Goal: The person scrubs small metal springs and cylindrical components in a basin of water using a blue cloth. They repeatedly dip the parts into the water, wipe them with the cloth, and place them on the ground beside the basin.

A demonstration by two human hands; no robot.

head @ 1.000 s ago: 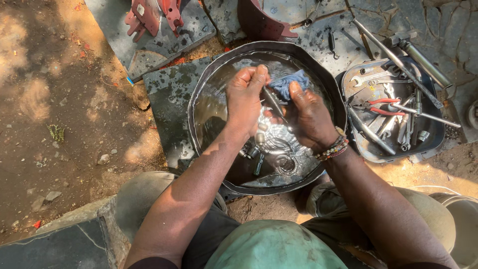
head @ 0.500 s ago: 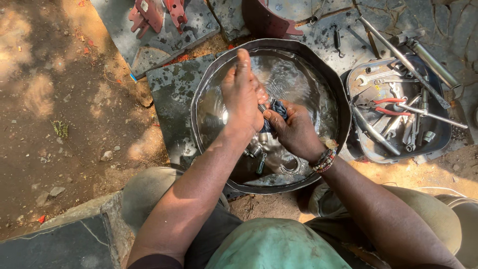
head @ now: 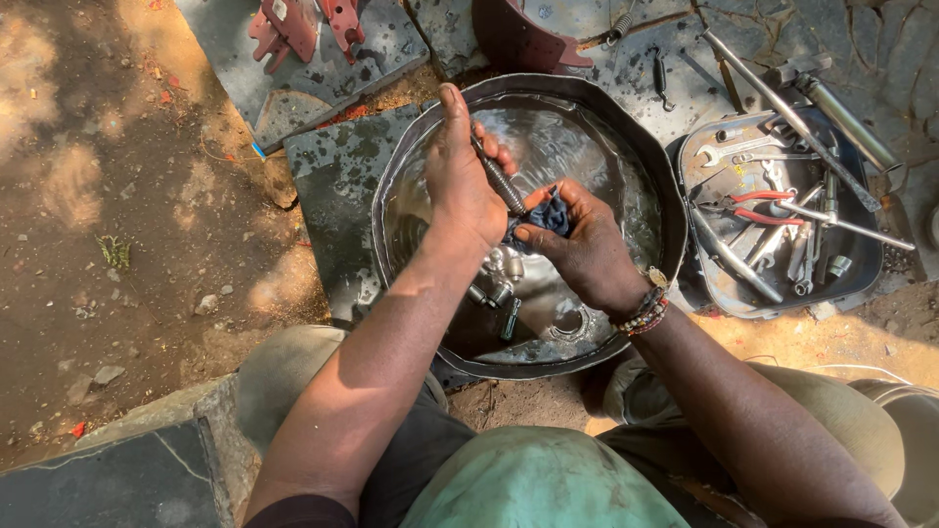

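Below, round basin (head: pixel 657 186) holding liquid and bolts (head: pixel 497 293), tray (head: pixel 866 279) of tools (head: pixel 782 220)

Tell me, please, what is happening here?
A person sits over a basin of liquid. The left hand holds a long threaded bolt, and the right hand presses a dark blue rag against it. Small metal parts lie in the basin. A tray of tools sits to the right.
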